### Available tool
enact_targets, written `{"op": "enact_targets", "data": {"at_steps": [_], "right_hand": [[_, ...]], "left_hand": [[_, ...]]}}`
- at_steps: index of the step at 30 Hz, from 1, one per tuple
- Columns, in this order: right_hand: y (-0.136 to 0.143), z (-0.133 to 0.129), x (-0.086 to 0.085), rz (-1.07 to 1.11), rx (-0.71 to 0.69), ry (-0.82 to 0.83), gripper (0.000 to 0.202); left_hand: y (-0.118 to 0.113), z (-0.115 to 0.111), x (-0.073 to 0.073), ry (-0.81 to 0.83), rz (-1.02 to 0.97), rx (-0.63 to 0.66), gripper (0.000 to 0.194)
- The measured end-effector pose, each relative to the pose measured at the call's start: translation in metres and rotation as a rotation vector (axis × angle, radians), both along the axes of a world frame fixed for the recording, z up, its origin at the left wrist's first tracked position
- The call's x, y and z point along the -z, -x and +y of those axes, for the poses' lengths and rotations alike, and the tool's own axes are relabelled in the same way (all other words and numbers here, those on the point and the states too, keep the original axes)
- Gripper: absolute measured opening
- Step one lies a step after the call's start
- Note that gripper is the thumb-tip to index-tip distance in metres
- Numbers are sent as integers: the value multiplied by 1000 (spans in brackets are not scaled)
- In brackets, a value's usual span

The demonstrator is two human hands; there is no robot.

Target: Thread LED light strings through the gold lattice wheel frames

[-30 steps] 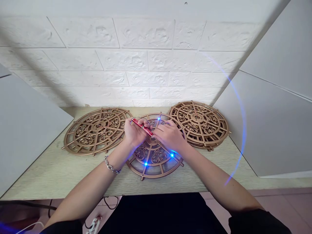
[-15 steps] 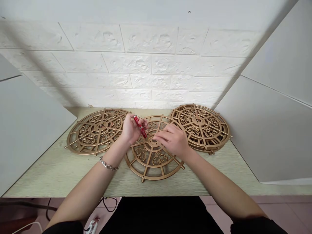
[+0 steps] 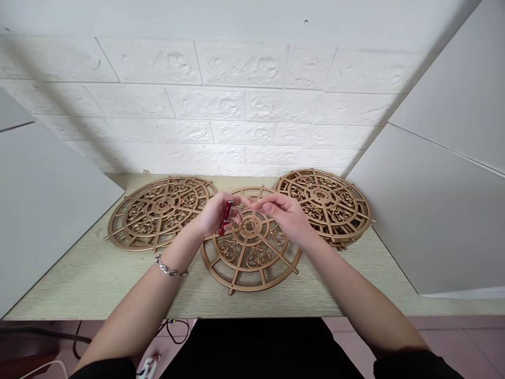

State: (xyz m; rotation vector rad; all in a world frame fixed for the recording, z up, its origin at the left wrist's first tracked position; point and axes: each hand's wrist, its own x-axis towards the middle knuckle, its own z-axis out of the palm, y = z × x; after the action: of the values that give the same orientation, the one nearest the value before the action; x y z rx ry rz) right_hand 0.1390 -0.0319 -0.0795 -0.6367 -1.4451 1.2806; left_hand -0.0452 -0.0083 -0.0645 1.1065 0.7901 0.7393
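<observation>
My left hand (image 3: 213, 215) is closed around a small red tool with silver parts (image 3: 226, 213), held tilted; its exact kind is unclear. A thin dark strand curves off beside it. Fingertips of both hands meet over the middle gold openwork disc (image 3: 252, 288), which lies flat under them. Between those fingertips runs a thin gold thread (image 3: 254, 217), looping down towards the disc's hub. My right hand (image 3: 288, 215) pinches this thread. Whether its end passes through the hub cannot be made out.
Stacks of similar gold discs lie at left (image 3: 130, 245) and right (image 3: 365, 234) on the pale green table (image 3: 98, 284). A white brick-patterned wall (image 3: 244, 105) rises behind, with white panels on both sides. Cables and a power strip (image 3: 149, 366) are below the front edge.
My right hand has risen off the disc's hub, and its fingertips now meet my left hand's. The red tool has turned in my left hand, its lower end swinging left.
</observation>
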Motion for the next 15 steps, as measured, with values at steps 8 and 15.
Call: {"op": "enact_targets", "data": {"at_steps": [8,15], "right_hand": [[-2,5,6,-117,74,-11,24],[-4,9,13,-784,356,-43,30]], "left_hand": [[7,4,-1,-74,-52,159,33],[18,25,9,56,-167,-205,27]]}}
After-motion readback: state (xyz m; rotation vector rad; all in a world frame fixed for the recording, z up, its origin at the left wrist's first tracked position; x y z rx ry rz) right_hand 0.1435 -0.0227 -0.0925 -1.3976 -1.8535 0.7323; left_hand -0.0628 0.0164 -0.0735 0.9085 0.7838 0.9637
